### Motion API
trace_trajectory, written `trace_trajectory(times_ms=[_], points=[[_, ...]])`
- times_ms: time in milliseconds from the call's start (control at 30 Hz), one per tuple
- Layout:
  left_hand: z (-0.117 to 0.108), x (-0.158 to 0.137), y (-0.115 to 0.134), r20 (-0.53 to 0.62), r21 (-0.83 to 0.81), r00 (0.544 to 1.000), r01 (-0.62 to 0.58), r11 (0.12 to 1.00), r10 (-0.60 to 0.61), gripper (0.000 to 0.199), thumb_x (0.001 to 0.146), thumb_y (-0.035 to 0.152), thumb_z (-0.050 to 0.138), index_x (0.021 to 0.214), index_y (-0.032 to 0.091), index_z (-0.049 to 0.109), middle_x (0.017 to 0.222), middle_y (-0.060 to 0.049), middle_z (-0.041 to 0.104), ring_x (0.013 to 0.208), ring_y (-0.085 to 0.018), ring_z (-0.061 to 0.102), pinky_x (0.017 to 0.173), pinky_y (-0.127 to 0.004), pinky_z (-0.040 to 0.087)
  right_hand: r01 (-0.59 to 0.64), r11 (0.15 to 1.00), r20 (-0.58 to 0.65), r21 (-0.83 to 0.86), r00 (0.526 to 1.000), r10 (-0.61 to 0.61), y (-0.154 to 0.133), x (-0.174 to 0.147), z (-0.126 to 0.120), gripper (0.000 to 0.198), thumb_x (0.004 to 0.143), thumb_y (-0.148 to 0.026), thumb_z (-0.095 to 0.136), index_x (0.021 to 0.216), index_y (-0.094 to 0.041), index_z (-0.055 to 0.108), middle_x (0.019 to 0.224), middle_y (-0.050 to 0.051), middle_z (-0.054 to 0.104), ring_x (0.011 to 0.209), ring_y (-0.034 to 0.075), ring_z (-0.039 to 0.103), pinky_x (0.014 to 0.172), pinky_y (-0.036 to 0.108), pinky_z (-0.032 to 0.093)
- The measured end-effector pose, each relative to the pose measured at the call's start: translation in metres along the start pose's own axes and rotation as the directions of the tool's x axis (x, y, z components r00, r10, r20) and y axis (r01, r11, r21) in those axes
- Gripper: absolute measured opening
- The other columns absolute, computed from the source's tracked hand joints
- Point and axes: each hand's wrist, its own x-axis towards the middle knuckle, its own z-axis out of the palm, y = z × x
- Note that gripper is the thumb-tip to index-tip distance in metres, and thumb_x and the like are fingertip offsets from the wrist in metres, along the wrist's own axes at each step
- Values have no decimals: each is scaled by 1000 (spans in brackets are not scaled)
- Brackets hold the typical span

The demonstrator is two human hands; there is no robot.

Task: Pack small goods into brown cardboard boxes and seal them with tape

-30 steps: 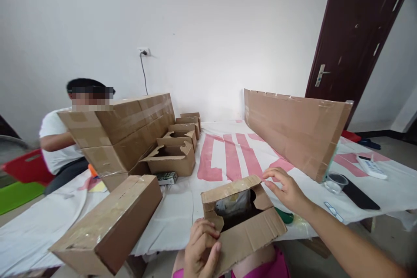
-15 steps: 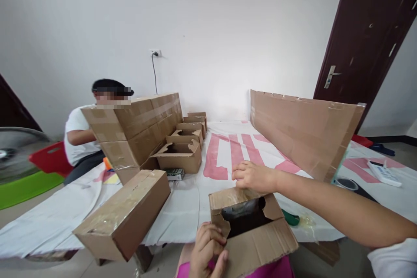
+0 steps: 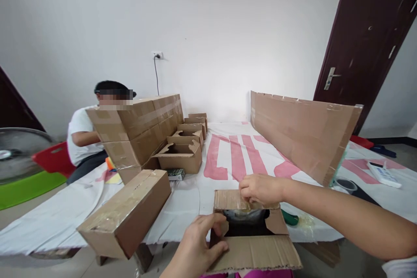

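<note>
A cardboard box point(image 3: 254, 254) with its top flaps apart stands in front of me at the near edge of the table. Inside it, something with a clear plastic wrap shows in part; the rest is dark. My left hand point(image 3: 203, 243) grips the box's left near corner, thumb on the near flap and fingers over the left side flap. At the far flap point(image 3: 228, 199), my right hand point(image 3: 260, 189) has its fingers curled over the cardboard. A green tape dispenser or similar green tool point(image 3: 289, 217) lies just right of the box, partly hidden.
A long taped box point(image 3: 127, 213) lies at the left front. Behind it are a small green carton point(image 3: 176, 174), open boxes point(image 3: 182, 158) in a row and stacked boxes point(image 3: 140, 117). A cardboard panel point(image 3: 302, 134) stands on the right. A person point(image 3: 83, 132) sits at the left.
The box has turned a little and its far flap leans inward more. My left hand has shifted from the near side to the left corner. My right hand is slightly lower and further right.
</note>
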Motion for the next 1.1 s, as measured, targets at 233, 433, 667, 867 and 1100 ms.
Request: trace_trajectory(times_ms=[233,433,667,867,1100], points=[[2,26,3,-78,328,977,-162,931,197,33,75,5,64,102,23,67,99,-5,66,94,-24,61,84,-39,49,46,985,33,-164,999,-41,-22,6,-11,3,82,-14,64,82,-18,63,88,4,63,84,20,52,66,31,36],[17,52,-9,-12,276,946,-308,911,324,26,73,3,70,89,23,67,110,-3,65,102,-22,60,91,-38,46,23,993,-48,-120,998,-29,-18,-10,3,3,87,-16,59,86,-18,60,89,3,64,85,18,53,70,29,39],[17,49,-13,-10,229,951,-299,926,310,28,74,2,68,91,24,68,114,-4,63,107,-22,57,94,-38,45,5,1000,-174,20,985,-2,-13,-30,23,11,89,-12,51,93,-18,59,98,5,66,96,18,55,80,29,41],[14,50,-7,127,350,942,-334,875,309,59,76,0,59,125,34,59,115,-6,57,107,-25,54,93,-47,43,29,999,-292,25,956,-21,-14,-28,32,12,93,-22,52,97,-22,63,92,3,68,88,17,57,76,30,41],[19,52,-6,246,508,913,-407,759,326,71,81,9,61,136,50,44,123,-6,49,112,-29,47,94,-49,41,20,999,-337,32,942,-8,-13,-39,34,17,96,-18,47,88,-19,62,92,5,69,92,16,60,78,29,43]])
